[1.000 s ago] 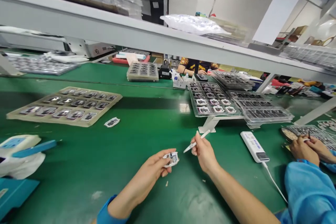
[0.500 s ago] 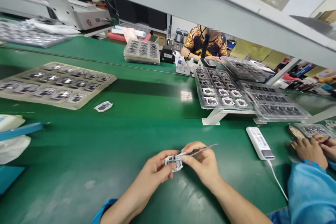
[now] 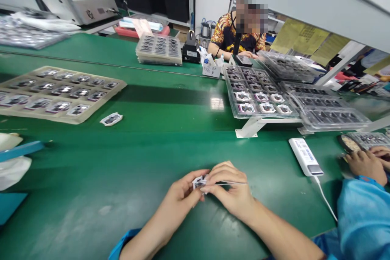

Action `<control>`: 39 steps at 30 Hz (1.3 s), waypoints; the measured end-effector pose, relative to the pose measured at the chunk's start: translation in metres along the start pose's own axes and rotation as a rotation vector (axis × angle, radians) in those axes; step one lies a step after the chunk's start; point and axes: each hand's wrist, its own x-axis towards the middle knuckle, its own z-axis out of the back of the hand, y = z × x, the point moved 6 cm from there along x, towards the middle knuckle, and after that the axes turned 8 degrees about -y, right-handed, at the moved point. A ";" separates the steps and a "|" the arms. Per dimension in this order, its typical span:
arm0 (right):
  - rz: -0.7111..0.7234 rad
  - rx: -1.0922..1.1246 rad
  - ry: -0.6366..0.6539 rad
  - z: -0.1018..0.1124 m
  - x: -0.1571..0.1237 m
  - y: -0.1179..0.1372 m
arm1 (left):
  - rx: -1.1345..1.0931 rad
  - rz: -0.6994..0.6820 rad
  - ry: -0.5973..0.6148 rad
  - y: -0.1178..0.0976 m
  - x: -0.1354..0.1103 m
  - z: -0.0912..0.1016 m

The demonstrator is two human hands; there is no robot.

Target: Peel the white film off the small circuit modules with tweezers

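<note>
My left hand (image 3: 178, 199) is closed around the edges of a small white-framed electronic part (image 3: 198, 181), held just above the green bench. Fingers cover much of the part. In my right hand (image 3: 234, 195), pinched between thumb and fingers, is a pair of thin metal tweezers (image 3: 228, 183). Their tip end reaches toward the part, hidden behind my right fingers, so I cannot tell whether it touches. A similar loose white-framed part (image 3: 111, 119) lies on the bench ahead and to the left.
A beige tray (image 3: 68, 118) of parts lies left. Clear trays (image 3: 236, 111) of parts rest on a raised stand at right. A white corded device (image 3: 304, 156) lies near a co-worker's hands (image 3: 367, 166). Another person (image 3: 225, 34) sits opposite. A shelf beam (image 3: 274, 0) crosses overhead.
My right hand has moved slightly left, over the part, and the tweezers have swung from slanting upward to nearly level. The part is now more covered. The camera view has tilted a little.
</note>
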 end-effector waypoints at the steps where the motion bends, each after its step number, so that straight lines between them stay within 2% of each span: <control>1: -0.044 0.026 -0.018 0.002 0.001 -0.002 | 0.002 0.005 -0.019 0.001 0.001 0.002; 4: -0.234 0.199 -0.107 0.008 0.002 -0.015 | -0.004 0.006 -0.076 0.000 0.001 0.007; 7: -0.393 0.353 -0.099 0.007 0.002 -0.024 | -0.007 0.002 -0.090 -0.002 0.001 0.010; 13: -0.546 0.433 -0.040 0.001 0.000 -0.032 | -0.035 0.008 -0.077 -0.004 -0.001 0.011; 17: -0.659 0.480 -0.055 -0.002 -0.003 -0.038 | -0.117 0.078 -0.079 -0.004 -0.002 0.011; 20: -0.594 0.476 -0.106 0.000 -0.003 -0.036 | -0.218 0.150 -0.075 -0.002 -0.003 0.008; 24: -0.324 0.262 -0.196 0.008 -0.003 -0.026 | -0.273 0.178 -0.061 0.000 -0.005 0.005; 27: -0.185 0.133 -0.197 0.009 -0.005 -0.021 | -0.285 0.181 -0.055 0.003 -0.007 0.004; 29: -0.184 0.149 -0.191 0.009 -0.006 -0.022 | -0.296 0.183 -0.055 0.003 -0.007 0.004; 33: -0.283 0.261 -0.186 0.007 -0.006 -0.028 | -0.311 0.195 -0.031 0.001 -0.008 0.002; 39: -0.292 0.330 -0.119 0.004 -0.001 -0.022 | -0.266 0.187 -0.044 -0.002 -0.005 0.002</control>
